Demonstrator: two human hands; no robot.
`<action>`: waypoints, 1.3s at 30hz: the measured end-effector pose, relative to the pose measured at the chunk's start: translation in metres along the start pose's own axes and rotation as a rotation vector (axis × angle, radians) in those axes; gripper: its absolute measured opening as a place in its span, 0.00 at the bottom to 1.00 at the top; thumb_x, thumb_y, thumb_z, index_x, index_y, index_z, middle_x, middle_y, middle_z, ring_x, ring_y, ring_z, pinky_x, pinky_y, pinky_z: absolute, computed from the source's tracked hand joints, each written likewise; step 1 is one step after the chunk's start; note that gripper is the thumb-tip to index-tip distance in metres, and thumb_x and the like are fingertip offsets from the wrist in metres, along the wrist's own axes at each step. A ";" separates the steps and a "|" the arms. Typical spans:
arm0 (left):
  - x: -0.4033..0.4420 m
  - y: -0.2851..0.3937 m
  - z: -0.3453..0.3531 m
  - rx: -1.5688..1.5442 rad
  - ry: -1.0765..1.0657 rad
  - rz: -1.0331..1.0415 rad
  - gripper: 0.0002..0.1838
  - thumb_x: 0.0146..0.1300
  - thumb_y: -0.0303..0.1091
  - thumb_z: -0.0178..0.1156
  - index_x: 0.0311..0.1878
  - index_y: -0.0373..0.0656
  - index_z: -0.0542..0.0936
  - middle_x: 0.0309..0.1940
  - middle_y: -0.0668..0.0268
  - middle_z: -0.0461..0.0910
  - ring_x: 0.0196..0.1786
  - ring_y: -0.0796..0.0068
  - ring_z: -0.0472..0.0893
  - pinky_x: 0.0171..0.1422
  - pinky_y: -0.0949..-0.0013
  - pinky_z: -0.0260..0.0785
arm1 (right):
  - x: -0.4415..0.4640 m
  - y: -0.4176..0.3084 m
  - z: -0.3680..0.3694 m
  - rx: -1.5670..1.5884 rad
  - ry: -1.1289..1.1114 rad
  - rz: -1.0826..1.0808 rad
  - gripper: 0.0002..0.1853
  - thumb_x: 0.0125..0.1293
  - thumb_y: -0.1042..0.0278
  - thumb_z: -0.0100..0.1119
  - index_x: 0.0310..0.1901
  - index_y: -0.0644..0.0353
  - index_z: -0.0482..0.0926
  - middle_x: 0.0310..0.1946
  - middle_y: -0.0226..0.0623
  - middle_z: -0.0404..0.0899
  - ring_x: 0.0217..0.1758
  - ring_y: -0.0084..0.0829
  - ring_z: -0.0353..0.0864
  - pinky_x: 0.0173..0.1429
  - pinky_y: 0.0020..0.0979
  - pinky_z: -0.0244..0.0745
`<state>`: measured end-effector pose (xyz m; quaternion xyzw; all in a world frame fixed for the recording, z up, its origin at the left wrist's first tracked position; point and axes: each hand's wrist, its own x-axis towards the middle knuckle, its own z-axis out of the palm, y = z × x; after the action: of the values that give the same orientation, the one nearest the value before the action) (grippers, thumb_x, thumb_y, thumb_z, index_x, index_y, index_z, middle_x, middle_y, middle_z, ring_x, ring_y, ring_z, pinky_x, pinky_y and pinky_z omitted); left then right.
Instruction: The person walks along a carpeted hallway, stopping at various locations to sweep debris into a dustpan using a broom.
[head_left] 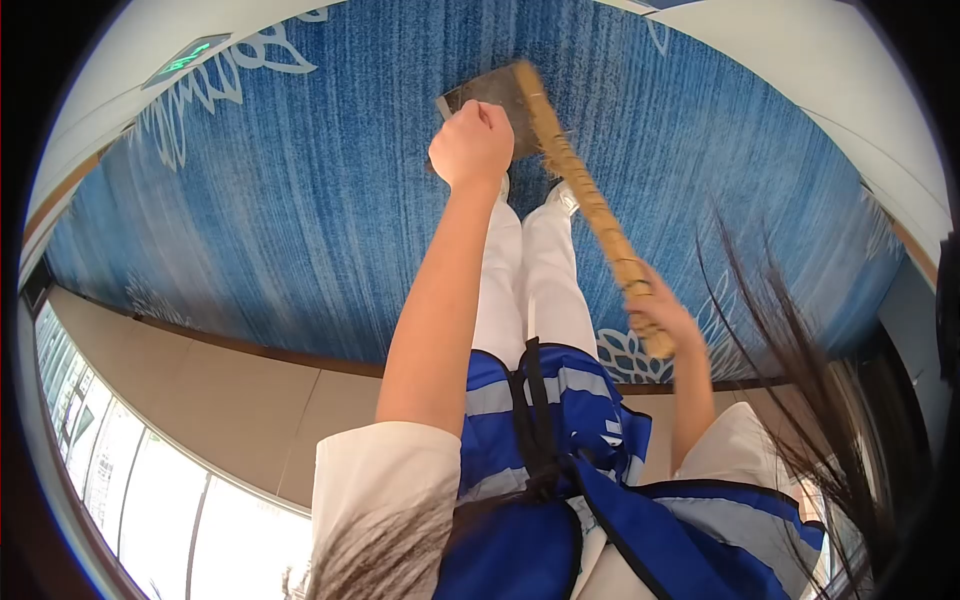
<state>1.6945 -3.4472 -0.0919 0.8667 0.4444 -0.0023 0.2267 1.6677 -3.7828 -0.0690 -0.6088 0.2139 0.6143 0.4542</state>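
1. Looking down through the head view, and here's my left hand (470,145), curled tight into a fist, gripping the grey dustpan (492,88) from the near side; the part inside my fingers is hidden.
2. The dustpan sits out beyond my feet end of the scene, low over the blue carpet (300,200); I cannot tell whether it touches it.
3. Over on the other side, my right hand (668,308), a little blurred, is wrapped round the tan broom (593,205) close to its near end, a stub poking out below my fingers.
4. The broom runs slantwise away from me, ridged with bands, frayed bits along it, its far end right at the dustpan's edge; whether they touch, I can't say.
5. Between my arms: white trousers (555,265), one pale shoe (567,198) showing clearly near the broom, and my blue vest (500,560) with grey stripes.
6. Around the edges, a green-lit sign (188,58) up left, bright windows (160,475) down left, dark hair (840,440) straying in at right.
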 end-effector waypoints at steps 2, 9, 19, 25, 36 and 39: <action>0.000 0.000 0.004 0.018 0.030 0.003 0.15 0.53 0.37 0.47 0.14 0.43 0.71 0.13 0.61 0.73 0.16 0.58 0.73 0.21 0.61 0.64 | -0.046 -0.050 -0.019 0.108 0.132 0.176 0.40 0.46 0.77 0.55 0.63 0.55 0.51 0.24 0.37 0.69 0.18 0.25 0.70 0.17 0.24 0.65; 0.001 0.003 -0.003 -0.009 -0.107 -0.100 0.16 0.54 0.41 0.44 0.18 0.42 0.73 0.17 0.58 0.75 0.23 0.54 0.75 0.28 0.58 0.65 | -0.039 -0.092 -0.083 -0.086 0.345 -0.046 0.37 0.47 0.78 0.52 0.61 0.56 0.51 0.21 0.36 0.69 0.15 0.27 0.71 0.17 0.28 0.68; -0.002 -0.004 0.004 0.021 0.051 0.025 0.14 0.51 0.37 0.48 0.15 0.42 0.72 0.14 0.57 0.74 0.19 0.55 0.75 0.24 0.60 0.67 | 0.126 -0.028 -0.011 -0.589 0.517 -0.156 0.38 0.48 0.71 0.53 0.58 0.64 0.43 0.30 0.51 0.73 0.30 0.44 0.77 0.34 0.37 0.74; 0.000 0.000 0.007 0.039 0.174 0.084 0.13 0.50 0.35 0.49 0.13 0.42 0.70 0.13 0.58 0.73 0.16 0.56 0.73 0.20 0.58 0.63 | 0.056 0.053 0.104 -0.533 0.252 -0.422 0.43 0.46 0.74 0.53 0.63 0.59 0.42 0.38 0.51 0.73 0.35 0.43 0.76 0.40 0.33 0.72; -0.002 -0.008 0.014 0.007 0.128 0.078 0.15 0.52 0.36 0.48 0.12 0.44 0.69 0.09 0.62 0.71 0.13 0.61 0.71 0.17 0.63 0.62 | -0.056 -0.079 -0.069 -0.011 0.260 -0.001 0.38 0.47 0.78 0.53 0.63 0.57 0.51 0.21 0.35 0.71 0.16 0.25 0.71 0.16 0.26 0.67; 0.001 -0.003 0.008 0.004 0.093 0.053 0.15 0.51 0.36 0.49 0.11 0.44 0.68 0.09 0.62 0.70 0.12 0.61 0.71 0.17 0.63 0.61 | 0.019 -0.053 -0.121 0.031 0.420 -0.250 0.37 0.48 0.79 0.52 0.62 0.57 0.49 0.22 0.35 0.69 0.16 0.26 0.70 0.17 0.28 0.68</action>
<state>1.6942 -3.4485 -0.1004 0.8777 0.4315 0.0431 0.2039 1.7812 -3.8500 -0.0918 -0.7379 0.2362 0.4099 0.4814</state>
